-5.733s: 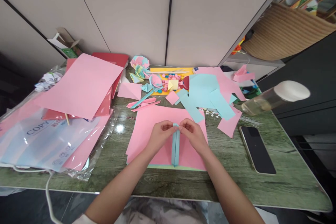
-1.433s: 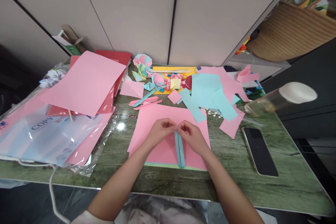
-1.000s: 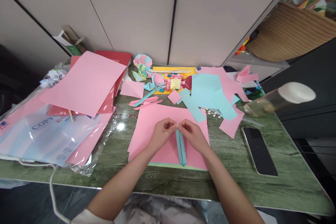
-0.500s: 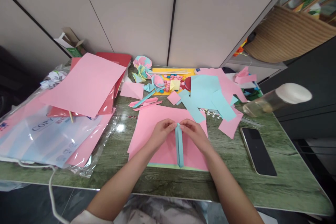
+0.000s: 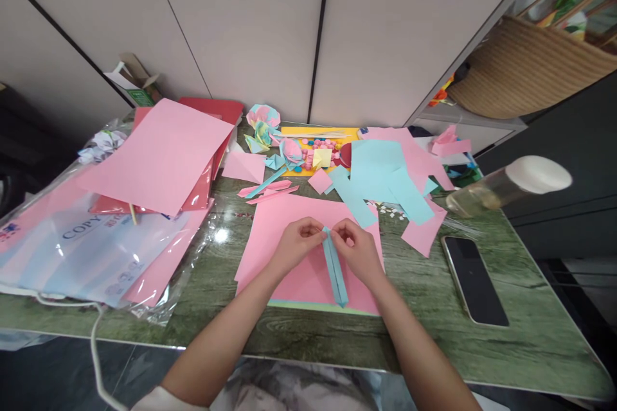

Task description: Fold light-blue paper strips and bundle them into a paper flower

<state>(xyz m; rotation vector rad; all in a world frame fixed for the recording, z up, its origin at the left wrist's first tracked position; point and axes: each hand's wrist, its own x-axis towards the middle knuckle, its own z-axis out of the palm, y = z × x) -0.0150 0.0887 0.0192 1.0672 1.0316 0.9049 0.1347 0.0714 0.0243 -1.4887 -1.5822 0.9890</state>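
Note:
A narrow folded strip of light-blue paper (image 5: 336, 273) is pinched at its far end by both my hands. My left hand (image 5: 299, 245) grips it from the left, thumb and forefinger closed at the tip. From the other side my right hand (image 5: 355, 249) pinches the same end. The strip slants toward me and to the right, with a lengthwise crease along its middle and a pointed near end. Beneath lie pink paper sheets (image 5: 289, 282), a pale green edge showing under them.
Left lies a plastic-wrapped copy-paper pack (image 5: 120, 250) under a loose pink sheet (image 5: 164, 154). Behind are paper flowers (image 5: 292, 151), a yellow tray (image 5: 299, 170) and blue paper scraps (image 5: 376, 164). A phone (image 5: 475, 279) and a white-lidded bottle (image 5: 506, 183) are at right.
The near end of the light-blue strip has swung to the right, so the strip now slants and shows more of its creased face. Both hands keep their pinch at the far end.

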